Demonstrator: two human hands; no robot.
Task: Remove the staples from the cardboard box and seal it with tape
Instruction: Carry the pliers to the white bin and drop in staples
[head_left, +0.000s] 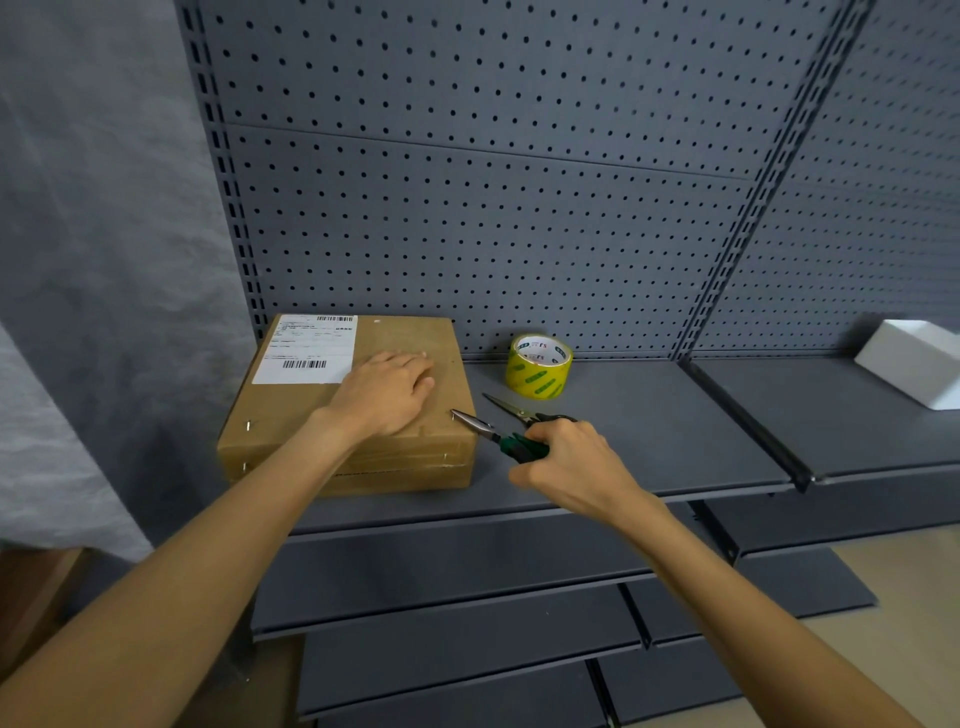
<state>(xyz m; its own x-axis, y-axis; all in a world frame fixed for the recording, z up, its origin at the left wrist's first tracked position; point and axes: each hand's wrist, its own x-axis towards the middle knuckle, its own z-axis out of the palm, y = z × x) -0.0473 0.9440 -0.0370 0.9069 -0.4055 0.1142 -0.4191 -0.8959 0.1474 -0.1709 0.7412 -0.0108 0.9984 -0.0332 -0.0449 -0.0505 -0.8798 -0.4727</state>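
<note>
A flat brown cardboard box (291, 415) with a white shipping label lies on the grey shelf (649, 431) at the left. My left hand (387, 389) rests flat on its top. My right hand (566, 462) grips green-handled needle-nose pliers (485, 428), whose tip touches a staple at the box's right top edge. Another staple (248, 426) shows at the box's left edge, and one more (244, 466) on the front face. A yellow-green tape roll (538, 366) stands to the right of the box. Scissors (511, 410) lie just behind my right hand.
A grey pegboard wall (493, 208) rises behind the shelf. A white box (914, 358) sits at the far right on the neighbouring shelf. Lower shelves step out below the front edge. A brown carton (31, 603) stands at lower left.
</note>
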